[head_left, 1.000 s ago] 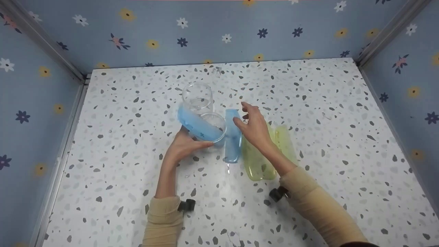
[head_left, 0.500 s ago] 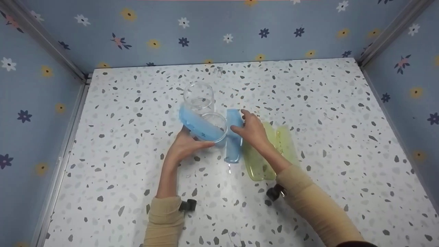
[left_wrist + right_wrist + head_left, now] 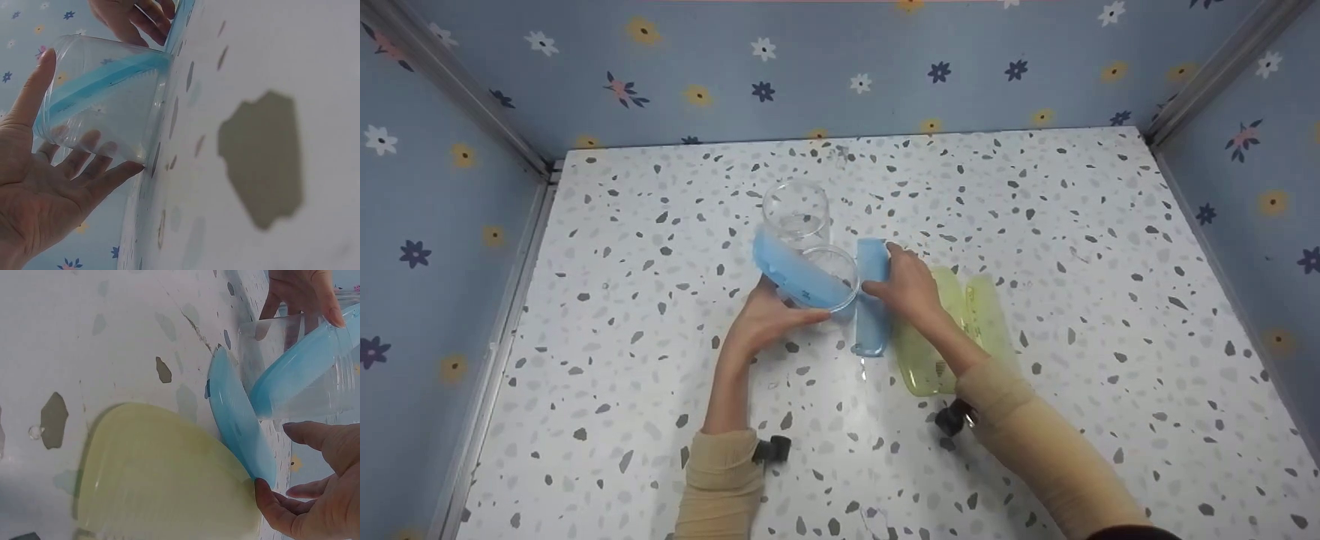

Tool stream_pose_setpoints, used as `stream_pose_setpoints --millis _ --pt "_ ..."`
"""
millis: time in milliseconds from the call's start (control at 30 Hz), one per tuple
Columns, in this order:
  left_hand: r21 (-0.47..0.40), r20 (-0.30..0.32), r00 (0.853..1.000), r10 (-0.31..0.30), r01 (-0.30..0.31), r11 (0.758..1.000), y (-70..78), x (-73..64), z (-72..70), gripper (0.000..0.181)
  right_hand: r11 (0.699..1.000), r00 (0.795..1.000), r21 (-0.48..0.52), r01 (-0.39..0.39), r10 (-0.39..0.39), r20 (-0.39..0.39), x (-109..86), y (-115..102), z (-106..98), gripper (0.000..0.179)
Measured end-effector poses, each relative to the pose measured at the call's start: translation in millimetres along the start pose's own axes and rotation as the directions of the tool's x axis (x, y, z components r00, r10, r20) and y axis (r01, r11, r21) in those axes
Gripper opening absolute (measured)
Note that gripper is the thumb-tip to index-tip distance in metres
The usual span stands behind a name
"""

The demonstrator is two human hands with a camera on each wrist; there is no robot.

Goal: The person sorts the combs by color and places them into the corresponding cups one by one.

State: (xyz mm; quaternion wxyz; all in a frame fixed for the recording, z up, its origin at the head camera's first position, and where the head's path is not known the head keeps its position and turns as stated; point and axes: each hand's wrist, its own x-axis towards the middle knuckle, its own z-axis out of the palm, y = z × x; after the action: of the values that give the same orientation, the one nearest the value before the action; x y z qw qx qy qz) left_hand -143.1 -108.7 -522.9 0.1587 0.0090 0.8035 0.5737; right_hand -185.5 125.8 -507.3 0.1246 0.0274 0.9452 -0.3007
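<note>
My left hand (image 3: 765,319) grips a clear plastic cup (image 3: 118,121), thumb near its rim and fingers spread along its side. The cup stands on the table. Inside it a blue comb (image 3: 795,270) leans slantwise, one end sticking out past the rim. A second blue comb (image 3: 239,419) lies on the table just right of the cup. Over it is my right hand (image 3: 911,289); a fingertip touches its edge in the right wrist view, while the thumb looks apart from it. Two yellow-green combs (image 3: 169,478) lie to the right, partly under my right forearm.
A second clear cup (image 3: 795,206) stands behind the first, close to it. The speckled white table (image 3: 1072,285) is bounded by flowered blue panels (image 3: 840,67) at the back and both sides.
My right hand has lowered and shifted slightly toward me, its fingers coming to the edge of the blue comb on the table. The left hand and cup have hardly moved.
</note>
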Motion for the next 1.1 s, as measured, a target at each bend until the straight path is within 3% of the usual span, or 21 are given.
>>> stream_pose_setpoints --millis 533,1100 --pt "0.019 -0.009 1.0 -0.013 0.014 1.0 0.4 0.7 1.5 0.122 0.993 1.0 -0.114 0.011 -0.014 -0.021 5.2 -1.3 5.6 0.08" --pt "0.027 -0.011 1.0 -0.003 0.003 1.0 1.6 -0.4 0.9 0.124 0.997 0.997 -0.05 -0.058 0.056 -0.046 9.6 3.9 12.2 0.075"
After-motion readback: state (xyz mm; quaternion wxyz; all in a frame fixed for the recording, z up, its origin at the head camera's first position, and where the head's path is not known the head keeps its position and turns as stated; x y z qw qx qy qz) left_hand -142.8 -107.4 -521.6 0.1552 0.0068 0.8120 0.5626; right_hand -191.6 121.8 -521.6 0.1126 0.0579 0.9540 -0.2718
